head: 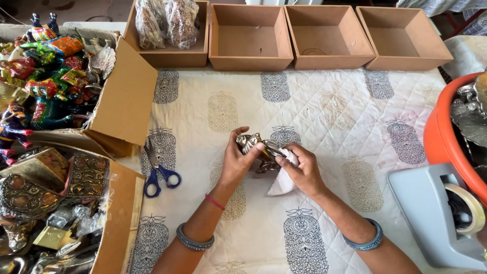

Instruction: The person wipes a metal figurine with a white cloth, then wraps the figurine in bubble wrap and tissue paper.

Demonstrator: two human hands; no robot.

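Small metal figurine (255,147) lay between both hands above the quilted cloth (329,116), its long axis running left to right. Left hand (237,161) gripped its left end; right hand (300,170) pinched a white cloth (281,183) against it.

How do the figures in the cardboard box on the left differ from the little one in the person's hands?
The boxed figures are brightly painted and lie piled untouched; the metal figurine is plain brassy metal, held by the left hand while the right hand presses a white cloth to it. Both are small ornaments.
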